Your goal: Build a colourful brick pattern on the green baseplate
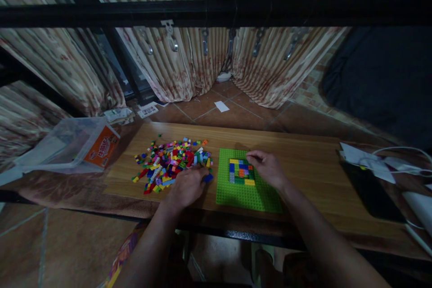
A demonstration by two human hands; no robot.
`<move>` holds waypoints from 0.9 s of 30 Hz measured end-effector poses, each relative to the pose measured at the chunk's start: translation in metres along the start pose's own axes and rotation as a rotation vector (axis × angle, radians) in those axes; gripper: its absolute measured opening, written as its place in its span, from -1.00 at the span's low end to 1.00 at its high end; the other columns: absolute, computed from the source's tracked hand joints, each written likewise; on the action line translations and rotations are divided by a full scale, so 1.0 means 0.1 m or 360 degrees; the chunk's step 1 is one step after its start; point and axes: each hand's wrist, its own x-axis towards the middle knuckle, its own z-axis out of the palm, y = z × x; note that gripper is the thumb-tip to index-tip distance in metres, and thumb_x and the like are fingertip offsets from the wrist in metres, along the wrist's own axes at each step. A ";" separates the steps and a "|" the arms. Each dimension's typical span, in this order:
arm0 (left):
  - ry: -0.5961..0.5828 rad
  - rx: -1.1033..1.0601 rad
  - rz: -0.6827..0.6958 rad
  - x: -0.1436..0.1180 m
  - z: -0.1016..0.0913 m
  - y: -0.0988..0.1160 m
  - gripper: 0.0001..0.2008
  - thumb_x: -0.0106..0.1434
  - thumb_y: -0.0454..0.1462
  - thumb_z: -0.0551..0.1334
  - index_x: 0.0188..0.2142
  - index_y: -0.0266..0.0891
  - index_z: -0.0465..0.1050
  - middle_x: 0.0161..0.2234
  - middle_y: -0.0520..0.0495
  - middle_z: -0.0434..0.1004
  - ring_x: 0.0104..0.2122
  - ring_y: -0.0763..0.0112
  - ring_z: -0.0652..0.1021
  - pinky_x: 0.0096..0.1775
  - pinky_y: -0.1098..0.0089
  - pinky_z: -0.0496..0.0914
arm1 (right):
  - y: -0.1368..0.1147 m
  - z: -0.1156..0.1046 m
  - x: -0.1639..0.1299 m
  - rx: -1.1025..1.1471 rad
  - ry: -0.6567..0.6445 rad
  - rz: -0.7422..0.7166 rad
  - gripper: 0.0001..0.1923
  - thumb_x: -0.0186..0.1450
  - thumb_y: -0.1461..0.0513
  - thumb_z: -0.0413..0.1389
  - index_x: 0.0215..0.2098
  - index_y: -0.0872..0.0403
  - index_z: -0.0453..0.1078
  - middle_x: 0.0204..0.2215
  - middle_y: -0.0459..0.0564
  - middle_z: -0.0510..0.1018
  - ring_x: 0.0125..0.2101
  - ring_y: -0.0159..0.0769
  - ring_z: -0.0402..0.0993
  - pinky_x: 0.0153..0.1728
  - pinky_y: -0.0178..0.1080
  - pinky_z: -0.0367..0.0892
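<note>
Bricks (175,155) of many colours lie in a loose heap on the left part of our board (310,162). Our left hand (188,185) rests over the heap's near right edge, palm down with fingers curled, right by a blue brick (208,178); we cannot tell whether the fingers grip it or how far they close. Beside the heap lies our green plate (236,200), with a squarish patch (241,173) of coloured bricks on its upper middle part. Our right hand (268,169) is at the patch's far right corner, fingers bent and tips bunched; we cannot see whether they pinch anything. Left of the board we have a clear box (67,155) with an orange label (102,147); at the board's right end, a black pad (371,191) and white cable (400,149). Beyond the board hang striped curtains (189,65).
</note>
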 end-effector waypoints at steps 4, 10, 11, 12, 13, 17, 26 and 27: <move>0.0012 -0.0022 -0.0017 0.00 -0.01 0.02 -0.85 0.24 -0.31 0.10 -0.24 -0.14 0.41 -0.22 -0.04 0.51 -0.22 0.34 0.52 -0.17 0.39 0.35 | -0.02 0.06 -0.03 -0.0044 -0.0027 -0.0027 -0.71 0.23 0.09 0.02 -0.29 0.07 0.51 -0.41 -0.02 0.61 -0.42 -0.26 0.49 -0.35 -0.23 0.35; 0.0250 -0.0052 -0.0238 0.04 -0.04 -0.03 -0.76 0.26 -0.29 0.07 -0.10 -0.13 0.41 -0.18 -0.07 0.53 -0.20 0.29 0.53 -0.16 0.35 0.37 | -0.03 0.09 -0.06 -0.0072 -0.0014 -0.0088 -0.73 0.24 0.12 0.02 -0.28 0.05 0.51 -0.38 -0.03 0.61 -0.40 -0.27 0.51 -0.33 -0.23 0.36; 0.0323 -0.0099 -0.0282 0.05 -0.05 -0.05 -0.75 0.27 -0.29 0.07 -0.09 -0.13 0.41 -0.16 -0.07 0.53 -0.20 0.30 0.53 -0.15 0.35 0.38 | -0.03 0.09 -0.06 -0.0079 -0.0001 -0.0087 -0.73 0.24 0.11 0.02 -0.28 0.05 0.51 -0.38 -0.03 0.62 -0.40 -0.26 0.51 -0.32 -0.22 0.37; 0.0410 -0.0162 -0.0326 0.06 -0.06 -0.08 -0.75 0.27 -0.28 0.07 -0.09 -0.14 0.42 -0.15 -0.07 0.53 -0.19 0.30 0.53 -0.14 0.35 0.38 | -0.03 0.09 -0.06 -0.0081 0.0012 -0.0090 -0.73 0.24 0.11 0.02 -0.28 0.04 0.51 -0.37 -0.02 0.62 -0.39 -0.26 0.51 -0.31 -0.22 0.37; 0.0514 -0.0237 -0.0372 0.07 -0.07 -0.12 -0.75 0.28 -0.28 0.07 -0.10 -0.16 0.43 -0.14 -0.07 0.53 -0.19 0.31 0.53 -0.13 0.36 0.38 | -0.02 0.09 -0.06 -0.0078 0.0025 -0.0094 -0.73 0.24 0.11 0.02 -0.28 0.04 0.51 -0.37 -0.02 0.62 -0.38 -0.25 0.52 -0.31 -0.21 0.37; 0.0922 -0.0545 -0.0526 0.09 -0.11 -0.27 -0.78 0.28 -0.29 0.08 -0.17 -0.21 0.46 -0.15 -0.08 0.54 -0.17 0.34 0.52 -0.10 0.36 0.39 | 0.02 0.10 -0.06 -0.0042 0.0052 -0.0090 -0.72 0.24 0.09 0.02 -0.28 0.04 0.51 -0.34 0.00 0.62 -0.36 -0.22 0.53 -0.29 -0.19 0.38; 0.0727 -0.0735 -0.0252 0.07 0.04 0.23 -0.79 0.31 -0.30 0.05 -0.27 -0.18 0.46 -0.28 -0.04 0.53 -0.28 0.40 0.51 -0.18 0.38 0.41 | 0.01 0.07 -0.09 -0.0142 0.0100 -0.0034 -0.70 0.23 0.02 0.04 -0.26 -0.02 0.50 -0.27 0.00 0.63 -0.25 -0.14 0.55 -0.20 -0.11 0.40; 0.0660 -0.0711 -0.0197 0.07 0.08 0.31 -0.79 0.30 -0.29 0.04 -0.30 -0.19 0.46 -0.31 -0.04 0.52 -0.31 0.40 0.51 -0.23 0.39 0.41 | 0.01 0.07 -0.10 -0.0162 0.0112 -0.0032 -0.70 0.24 0.01 0.04 -0.25 -0.02 0.50 -0.27 -0.01 0.62 -0.24 -0.12 0.55 -0.22 -0.11 0.41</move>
